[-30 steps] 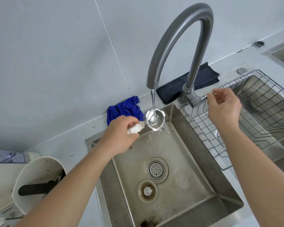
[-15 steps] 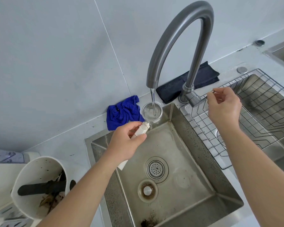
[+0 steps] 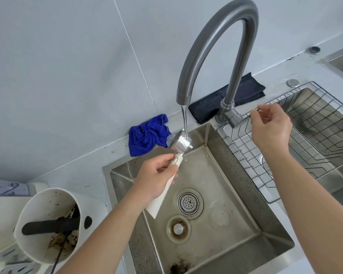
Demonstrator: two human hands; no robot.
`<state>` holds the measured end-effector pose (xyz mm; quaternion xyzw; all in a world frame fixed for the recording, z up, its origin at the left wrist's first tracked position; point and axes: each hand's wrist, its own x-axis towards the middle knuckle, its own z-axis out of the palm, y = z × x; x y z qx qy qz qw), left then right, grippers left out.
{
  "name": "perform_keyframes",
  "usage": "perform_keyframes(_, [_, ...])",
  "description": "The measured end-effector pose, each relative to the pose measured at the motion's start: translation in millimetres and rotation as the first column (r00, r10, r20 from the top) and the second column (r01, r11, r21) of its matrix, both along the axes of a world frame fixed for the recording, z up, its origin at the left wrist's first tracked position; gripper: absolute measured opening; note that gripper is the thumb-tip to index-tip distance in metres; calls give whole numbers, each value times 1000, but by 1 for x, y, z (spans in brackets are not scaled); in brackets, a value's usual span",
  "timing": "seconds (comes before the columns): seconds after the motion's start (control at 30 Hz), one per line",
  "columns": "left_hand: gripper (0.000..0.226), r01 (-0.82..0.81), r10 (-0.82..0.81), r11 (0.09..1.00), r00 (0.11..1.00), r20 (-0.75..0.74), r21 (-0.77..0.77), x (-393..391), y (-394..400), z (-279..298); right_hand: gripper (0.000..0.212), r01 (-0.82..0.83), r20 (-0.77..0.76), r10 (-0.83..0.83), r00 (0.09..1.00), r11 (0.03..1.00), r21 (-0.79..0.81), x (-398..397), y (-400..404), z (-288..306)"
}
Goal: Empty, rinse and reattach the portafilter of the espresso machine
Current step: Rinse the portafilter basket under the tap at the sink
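My left hand [image 3: 156, 175] grips the white handle of the portafilter [image 3: 179, 144] over the steel sink [image 3: 269, 240]. Its metal basket head is tipped on its side, open mouth facing left, and a stream of water from the curved grey faucet [image 3: 212, 42] runs onto its outer wall. My right hand [image 3: 271, 127] pinches the thin end of the faucet lever [image 3: 240, 119] at the tap's base. The espresso machine is not in view.
A crumpled blue cloth [image 3: 147, 137] lies behind the sink's left corner and a folded dark cloth [image 3: 226, 99] behind the tap. A wire rack [image 3: 305, 135] covers the right basin. A white knock box [image 3: 48, 224] with a black bar stands at left. Coffee grounds [image 3: 179, 266] sit at the sink's near edge.
The portafilter head went from facing up under the stream to lying on its side, with water now running over its outside. My right hand stayed on the lever.
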<state>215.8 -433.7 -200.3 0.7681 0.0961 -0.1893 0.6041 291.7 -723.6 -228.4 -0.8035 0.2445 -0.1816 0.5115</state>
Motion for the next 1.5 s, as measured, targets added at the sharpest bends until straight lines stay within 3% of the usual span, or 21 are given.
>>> perform_keyframes(0.4, [16, -172, 124, 960, 968, -217, -223, -6, -10, -4, 10, 14, -12, -14, 1000, 1000, 14, 0, 1, 1])
perform_keyframes(0.7, [21, -276, 150, 902, 921, -359, -332, -14, -1, -11, 12, 4, -11, -4, 1000, 1000, -4, 1, 0, 0])
perform_keyframes(1.5, [29, -361, 163, 851, 873, -461, -382, -22, 14, -22, 27, -40, -23, 38, 999, 995, -95, 13, 1, 12])
